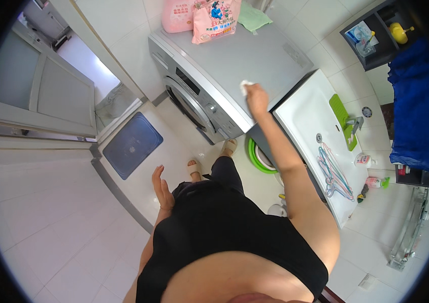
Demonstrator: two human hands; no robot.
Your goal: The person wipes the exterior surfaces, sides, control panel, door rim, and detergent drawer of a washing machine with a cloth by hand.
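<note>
My right hand (pixel 258 99) is closed around a small crumpled white cloth or tissue (pixel 244 86). It is over the grey top of a front-loading washing machine (pixel 233 60), near the corner beside the sink; whether the cloth touches the surface I cannot tell. My left hand (pixel 162 189) hangs by my hip with fingers apart and holds nothing. On the machine's far end stand a pink detergent bottle (pixel 177 17) and a pink printed bag (pixel 216 22), with a light green cloth (pixel 254 18) next to them.
A white sink (pixel 301 110) adjoins the machine and holds several plastic hangers (pixel 333 174). Green and white basins (pixel 254 159) sit on the floor below. A blue mat (pixel 133 146) lies near the open door (pixel 63 79). Dark wall shelves (pixel 383 41) project at right.
</note>
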